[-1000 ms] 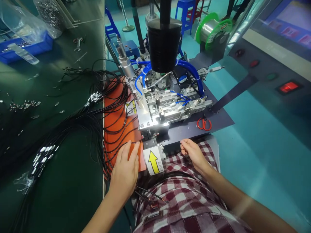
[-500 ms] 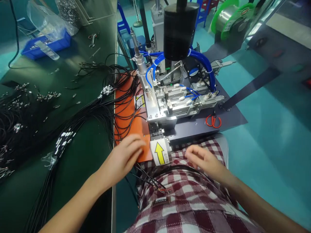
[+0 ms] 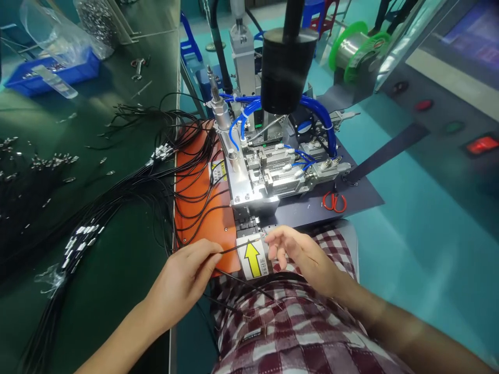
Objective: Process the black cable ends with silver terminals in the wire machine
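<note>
My left hand (image 3: 191,272) pinches a thin black cable (image 3: 239,246) between thumb and fingertips. The cable's stripped end reaches right, over the white label with a yellow arrow (image 3: 253,262). Right beside that end is my right hand (image 3: 298,254), its fingers apart and slightly curled; whether a fingertip touches the wires is too small to tell. Beyond both hands stands the metal machine (image 3: 273,179) with blue air tubes. Several black cables lie over the orange plate (image 3: 205,228) at its left.
A cable bundle (image 3: 113,197) runs across the green table (image 3: 128,291). Red-handled scissors (image 3: 334,202) lie on the machine's dark base. Further back are a blue tray (image 3: 78,70), a wire spool (image 3: 351,49) and a black cylinder (image 3: 286,72) hanging over the machine.
A cable now shows in my left hand, stretched over the arrow label. My right hand has moved left to the cable's end. The whole view has shifted slightly.
</note>
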Motion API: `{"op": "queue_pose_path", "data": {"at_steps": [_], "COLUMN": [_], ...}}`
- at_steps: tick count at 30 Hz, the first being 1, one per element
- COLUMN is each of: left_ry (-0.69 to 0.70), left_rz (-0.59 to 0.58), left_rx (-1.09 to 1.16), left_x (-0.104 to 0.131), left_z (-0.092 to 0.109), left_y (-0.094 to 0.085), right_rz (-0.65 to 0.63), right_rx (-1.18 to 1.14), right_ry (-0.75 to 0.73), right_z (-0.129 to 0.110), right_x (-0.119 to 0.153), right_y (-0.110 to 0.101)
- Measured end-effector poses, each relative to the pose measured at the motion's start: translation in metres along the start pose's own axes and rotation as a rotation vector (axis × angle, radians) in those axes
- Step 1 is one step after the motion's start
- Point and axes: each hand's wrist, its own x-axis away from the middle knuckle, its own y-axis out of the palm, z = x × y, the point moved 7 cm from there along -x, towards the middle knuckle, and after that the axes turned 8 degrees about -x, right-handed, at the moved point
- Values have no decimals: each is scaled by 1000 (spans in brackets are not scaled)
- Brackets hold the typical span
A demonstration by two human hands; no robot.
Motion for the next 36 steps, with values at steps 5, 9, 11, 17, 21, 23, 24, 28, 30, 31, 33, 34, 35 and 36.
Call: {"op": "queue_pose_path", "data": {"at_steps": [5,9,11,17,21,23,24,28,30,31,33,34,35,36], "left_ry": [-31,-94,-130,-259,-274,-265,-262,-247,-239,-239,-249,-254,-257,-257], "left_rz": [-55,-63,-111,-161,-156,-148,-146,-138,-143,-145,-145,-143,-138,-129], "left_rx": [-25,148,362,828,873,871,872,874,868,861,839,824,810,799], "left_x": [0,-15,-26,-49,-52,-52,-51,-50,-49,-49,-48,-48,-47,-47], "left_z": [0,17,28,32,28,29,29,30,31,31,30,30,29,30], "left_y": [10,16,25,45,50,51,51,49,49,49,49,49,49,49], "right_rz": [163,193,189,248,240,208,201,203,206,206,215,223,234,244], "right_rx": [21,49,61,-89,-289,-404,-447,-521,-523,-507,-434,-383,-333,-293], "right_ry": [41,7,-4,103,183,237,257,292,285,272,235,219,207,202], "right_z": [5,1,0,6,13,18,20,24,22,20,15,13,11,10], "right_x": [-7,-16,-19,-19,-19,-20,-21,-23,-24,-24,-24,-23,-23,-22], "right_y": [1,10,11,-11,-13,-7,-4,0,-1,-2,-5,-7,-8,-9]}}
